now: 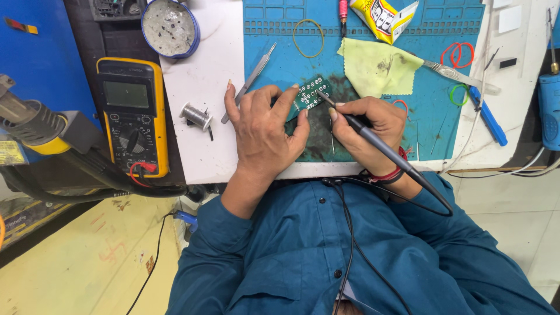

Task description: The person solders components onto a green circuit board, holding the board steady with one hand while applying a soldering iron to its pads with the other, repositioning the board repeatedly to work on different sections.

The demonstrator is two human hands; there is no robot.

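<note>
left hand (262,131) pinching small green circuit board (310,93) | right hand (367,131) grip closed round soldering iron (373,142), tip on pads | soldering underway, finished joints unclear

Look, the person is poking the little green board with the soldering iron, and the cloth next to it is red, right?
Not quite. The cloth is yellow, not red, as the head view shows. The rest holds: the right hand touches the soldering iron to the little green board.

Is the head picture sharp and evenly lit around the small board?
Head view: even, soft light, no glare; the circuit board, left hand and right hand look sharp; the edges bend slightly, as with a wide lens.
</note>
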